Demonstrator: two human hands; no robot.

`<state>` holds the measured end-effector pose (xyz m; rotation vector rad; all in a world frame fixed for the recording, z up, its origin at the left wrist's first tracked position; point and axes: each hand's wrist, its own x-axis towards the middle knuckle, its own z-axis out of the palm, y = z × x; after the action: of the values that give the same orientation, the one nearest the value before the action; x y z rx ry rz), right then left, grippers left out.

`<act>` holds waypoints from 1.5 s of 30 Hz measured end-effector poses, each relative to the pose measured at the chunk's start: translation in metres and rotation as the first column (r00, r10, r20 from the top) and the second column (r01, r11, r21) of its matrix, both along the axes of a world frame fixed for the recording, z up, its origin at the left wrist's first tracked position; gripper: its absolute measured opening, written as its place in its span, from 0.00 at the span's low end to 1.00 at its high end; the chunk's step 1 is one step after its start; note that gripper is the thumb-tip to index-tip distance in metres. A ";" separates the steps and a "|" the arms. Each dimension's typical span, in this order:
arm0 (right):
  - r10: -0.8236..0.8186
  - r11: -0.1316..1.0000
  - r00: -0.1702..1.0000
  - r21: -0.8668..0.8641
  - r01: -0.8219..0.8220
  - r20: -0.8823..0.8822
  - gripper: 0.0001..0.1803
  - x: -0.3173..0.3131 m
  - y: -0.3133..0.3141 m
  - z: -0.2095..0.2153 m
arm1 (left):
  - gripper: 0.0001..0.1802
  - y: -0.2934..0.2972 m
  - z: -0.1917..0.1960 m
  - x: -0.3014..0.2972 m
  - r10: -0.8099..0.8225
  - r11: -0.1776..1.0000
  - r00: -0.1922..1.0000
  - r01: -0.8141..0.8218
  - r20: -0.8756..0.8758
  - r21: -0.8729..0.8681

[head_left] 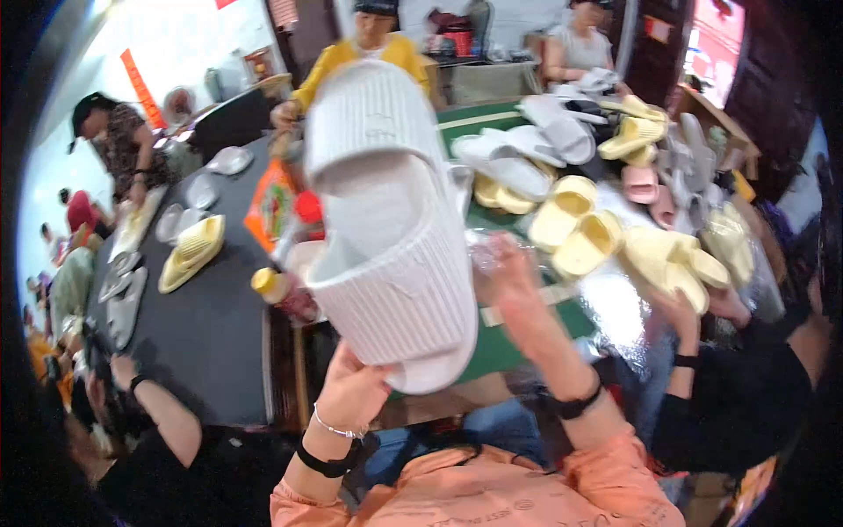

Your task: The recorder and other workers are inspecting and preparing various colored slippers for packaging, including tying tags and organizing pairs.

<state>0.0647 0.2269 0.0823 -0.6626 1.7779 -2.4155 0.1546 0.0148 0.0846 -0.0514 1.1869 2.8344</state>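
We see white ribbed slippers held up mid-frame, above the near edge of the green tabletop; two straps show, one above the other, soles tilted toward us. Left hand closed on their lower end, gripping from below. Right hand just beside them, fingers bent at some clear plastic; blurred, so we can't tell if it grips or only touches.

To the right we get a pair of yellow slippers on the green tabletop, grey-white slippers heaped behind, and pink slippers farther right. To the left, a yellow-capped bottle and an orange packet; on the dark tabletop, one yellow slipper. Across from us, a person in yellow, partly hidden by the white slippers.
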 end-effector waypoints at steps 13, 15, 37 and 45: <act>0.088 0.821 0.931 -0.555 0.134 0.355 0.17 -0.027 0.088 -0.057 | 0.19 -0.022 -0.069 -0.082 -0.035 0.964 0.998 0.046 0.048 -0.263; -0.299 0.895 0.919 -0.259 0.364 0.257 0.18 -0.035 0.116 -0.063 | 0.16 -0.044 -0.059 -0.101 -0.086 0.934 0.996 0.088 0.023 -0.347; 0.143 0.776 0.847 0.474 -0.417 0.512 0.24 -0.043 0.052 -0.119 | 0.17 -0.035 -0.125 -0.227 -0.251 -0.136 0.950 0.153 0.183 -0.979; -0.401 0.304 0.881 0.871 0.385 -0.250 0.18 -0.101 0.078 -0.108 | 0.16 0.069 -0.060 -0.208 -0.539 -0.015 0.758 -0.444 -0.367 -0.896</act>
<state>-0.0359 0.3052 -0.0252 -0.0280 3.0417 -1.0793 -0.0539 0.0837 0.0247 0.9973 3.0117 0.9761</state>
